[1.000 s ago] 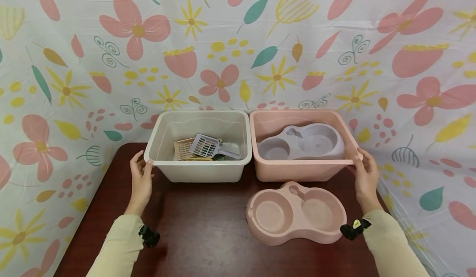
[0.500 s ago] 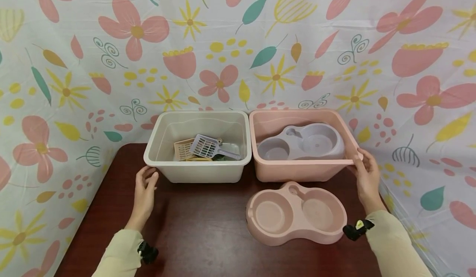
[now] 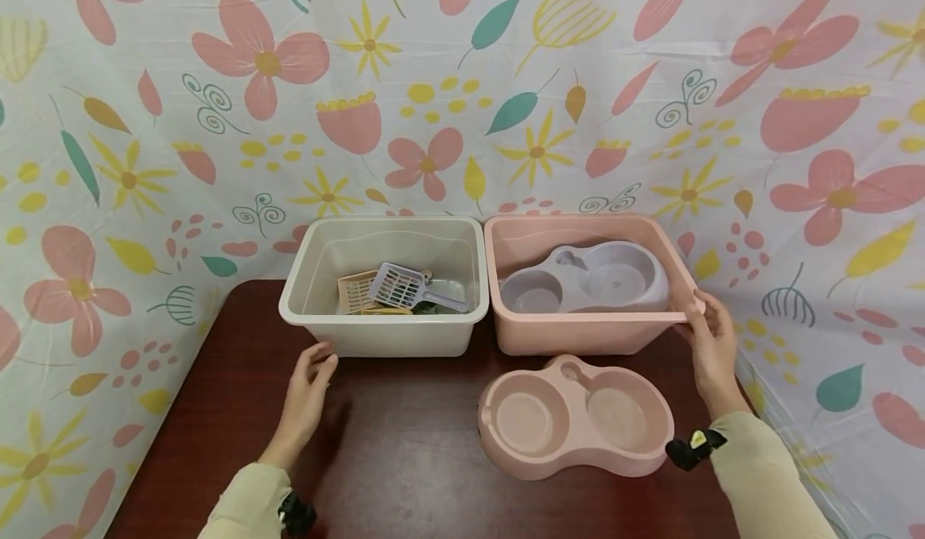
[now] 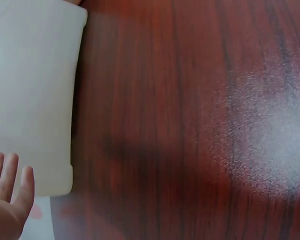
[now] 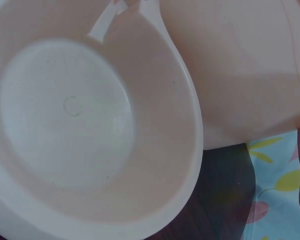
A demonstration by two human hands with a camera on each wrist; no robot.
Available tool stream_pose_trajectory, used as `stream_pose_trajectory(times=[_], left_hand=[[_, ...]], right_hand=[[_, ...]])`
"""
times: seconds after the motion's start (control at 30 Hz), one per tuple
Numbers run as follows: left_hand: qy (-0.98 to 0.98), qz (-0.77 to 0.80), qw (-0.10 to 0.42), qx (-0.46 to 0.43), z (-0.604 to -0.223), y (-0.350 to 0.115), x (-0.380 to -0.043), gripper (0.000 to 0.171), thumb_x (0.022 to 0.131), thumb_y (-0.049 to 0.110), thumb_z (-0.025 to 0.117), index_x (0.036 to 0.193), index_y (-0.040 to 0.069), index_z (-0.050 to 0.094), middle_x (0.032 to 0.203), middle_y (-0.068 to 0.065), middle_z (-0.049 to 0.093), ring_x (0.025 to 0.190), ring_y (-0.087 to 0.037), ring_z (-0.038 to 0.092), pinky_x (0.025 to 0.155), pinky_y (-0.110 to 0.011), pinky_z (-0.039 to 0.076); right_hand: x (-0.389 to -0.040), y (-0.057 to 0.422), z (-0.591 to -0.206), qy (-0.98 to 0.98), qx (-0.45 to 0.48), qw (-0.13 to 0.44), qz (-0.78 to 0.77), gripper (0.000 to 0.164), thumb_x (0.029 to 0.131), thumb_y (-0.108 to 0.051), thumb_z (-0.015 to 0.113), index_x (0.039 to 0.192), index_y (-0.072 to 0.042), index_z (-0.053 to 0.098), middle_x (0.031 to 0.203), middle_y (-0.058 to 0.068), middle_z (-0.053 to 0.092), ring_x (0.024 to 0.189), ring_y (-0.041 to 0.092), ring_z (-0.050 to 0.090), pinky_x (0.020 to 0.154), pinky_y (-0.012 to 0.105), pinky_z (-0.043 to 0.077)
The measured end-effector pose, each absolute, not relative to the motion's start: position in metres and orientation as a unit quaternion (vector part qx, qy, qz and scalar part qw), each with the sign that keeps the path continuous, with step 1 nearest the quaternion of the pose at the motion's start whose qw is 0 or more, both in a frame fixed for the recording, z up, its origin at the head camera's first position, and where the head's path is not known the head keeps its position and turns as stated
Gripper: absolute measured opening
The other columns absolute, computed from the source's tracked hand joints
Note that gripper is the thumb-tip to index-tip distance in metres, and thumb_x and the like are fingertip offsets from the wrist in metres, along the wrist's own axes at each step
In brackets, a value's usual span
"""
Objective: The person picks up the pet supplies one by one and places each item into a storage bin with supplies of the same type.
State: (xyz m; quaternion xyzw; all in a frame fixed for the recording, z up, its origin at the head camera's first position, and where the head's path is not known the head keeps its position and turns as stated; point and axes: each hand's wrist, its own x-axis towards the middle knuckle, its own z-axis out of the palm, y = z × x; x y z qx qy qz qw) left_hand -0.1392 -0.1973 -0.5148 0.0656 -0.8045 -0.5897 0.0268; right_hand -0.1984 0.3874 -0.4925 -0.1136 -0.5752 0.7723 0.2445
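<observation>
My left hand [image 3: 307, 390] is in front of the off-white litter box [image 3: 397, 338], near its lower left front corner, fingers loosely bent and holding nothing. In the left wrist view the fingers [image 4: 9, 175] overlap the box wall. My right hand [image 3: 714, 354] pinches the front right corner of the pink litter box [image 3: 571, 336] by its rim. A grey-lilac double pet bowl [image 3: 614, 282] lies tilted inside the pink box. Lying on the table in front of it is a pink double pet bowl [image 3: 578, 418], whose round hollow fills much of the right wrist view.
Inside the off-white box lie a lilac slotted litter scoop [image 3: 399, 286], a beige scoop [image 3: 354, 291] and other small things, partly hidden. The two boxes stand side by side on the dark red table [image 3: 405, 443]. A flowered cloth [image 3: 433, 105] hangs close behind them.
My left hand has let go of the off-white box's front left corner and moved down and right along its front. The right hand stays on the pink box's corner.
</observation>
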Motion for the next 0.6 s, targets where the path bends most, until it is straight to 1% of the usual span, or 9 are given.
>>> stream_pose_trajectory(times=[0.07,0.17,0.23,0.33,0.43,0.5,0.6], left_hand=[[-0.811,-0.583,0.024,0.046,-0.516,-0.193,-0.137,0.047,0.105,0.029,0.050,0.144,0.005,0.042,0.144,-0.015,0.046,0.120,-0.022,0.047,0.090,-0.025,0.040],[-0.812,-0.583,0.013,0.017,-0.516,-0.186,-0.135,0.044,0.104,0.025,0.054,0.142,0.004,0.046,0.143,-0.016,0.048,0.123,-0.027,0.048,0.096,-0.036,0.040],[-0.810,-0.586,0.002,0.005,-0.516,-0.180,-0.134,0.043,0.104,0.025,0.055,0.140,0.004,0.048,0.141,-0.015,0.050,0.124,-0.028,0.049,0.099,-0.042,0.040],[-0.807,-0.591,-0.015,-0.006,-0.518,-0.171,-0.132,0.040,0.104,0.025,0.055,0.137,0.004,0.053,0.138,-0.015,0.053,0.122,-0.028,0.052,0.096,-0.044,0.043],[-0.802,-0.596,-0.044,-0.017,-0.520,-0.159,-0.131,0.037,0.103,0.027,0.055,0.133,0.006,0.058,0.135,-0.014,0.057,0.118,-0.027,0.055,0.093,-0.044,0.045],[-0.796,-0.601,-0.064,-0.027,-0.522,-0.152,-0.130,0.036,0.103,0.028,0.055,0.131,0.005,0.060,0.132,-0.014,0.058,0.114,-0.029,0.057,0.091,-0.046,0.046],[-0.787,-0.609,-0.088,-0.042,-0.523,-0.141,-0.130,0.035,0.103,0.029,0.055,0.128,0.006,0.062,0.130,-0.015,0.060,0.111,-0.030,0.057,0.089,-0.048,0.047]], right_hand=[[-0.198,0.387,-0.492,-0.578,-0.119,0.244,0.770,0.031,0.099,-0.004,0.058,0.130,-0.003,0.059,0.100,0.005,0.052,0.088,0.013,0.055,0.075,0.020,0.054],[-0.198,0.386,-0.492,-0.578,-0.123,0.243,0.769,0.031,0.099,-0.004,0.058,0.130,-0.003,0.059,0.100,0.005,0.051,0.088,0.012,0.056,0.075,0.020,0.054],[-0.198,0.387,-0.493,-0.580,-0.125,0.239,0.768,0.031,0.099,-0.004,0.057,0.131,-0.004,0.059,0.102,0.005,0.051,0.089,0.012,0.057,0.075,0.020,0.054],[-0.198,0.387,-0.493,-0.582,-0.130,0.234,0.768,0.031,0.100,-0.004,0.056,0.131,-0.005,0.058,0.104,0.005,0.050,0.090,0.011,0.057,0.075,0.019,0.054],[-0.198,0.388,-0.493,-0.580,-0.133,0.235,0.769,0.030,0.100,-0.002,0.055,0.130,-0.005,0.058,0.104,0.005,0.049,0.088,0.011,0.057,0.074,0.018,0.054],[-0.199,0.387,-0.493,-0.576,-0.135,0.238,0.770,0.030,0.100,-0.001,0.054,0.129,-0.005,0.059,0.103,0.005,0.049,0.086,0.010,0.057,0.073,0.018,0.054],[-0.199,0.386,-0.492,-0.575,-0.137,0.243,0.769,0.030,0.100,-0.001,0.054,0.129,-0.005,0.060,0.103,0.005,0.049,0.086,0.010,0.058,0.073,0.018,0.054]])
